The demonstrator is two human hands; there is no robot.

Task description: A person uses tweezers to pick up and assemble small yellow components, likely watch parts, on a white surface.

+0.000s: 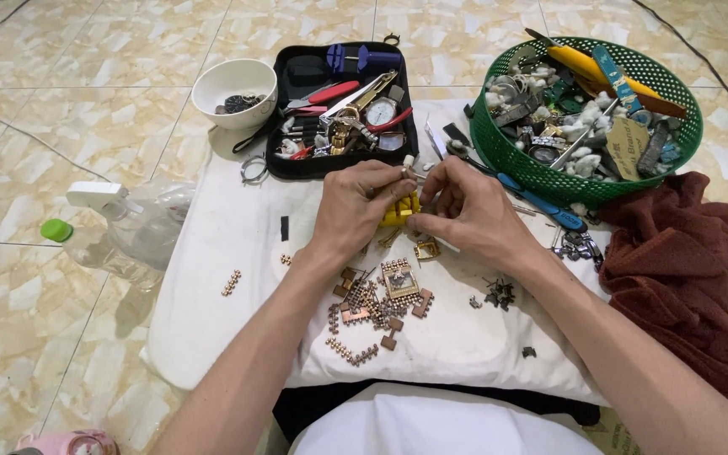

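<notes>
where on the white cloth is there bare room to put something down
Free: the white cloth left of the left hand, between the spray bottle and the loose bracelet links; also the front edge below those links. Crowded: around both hands, and near the green basket and tool case.

A makeshift watch-repair spot on a home floor — glossy marbled floor tiles point(86, 101), a white cushion point(238, 278) as work pad, an open black tool case point(297, 164), a green basket point(684, 126) of watch parts — loose bracelet links point(372, 307) scattered about.
</notes>
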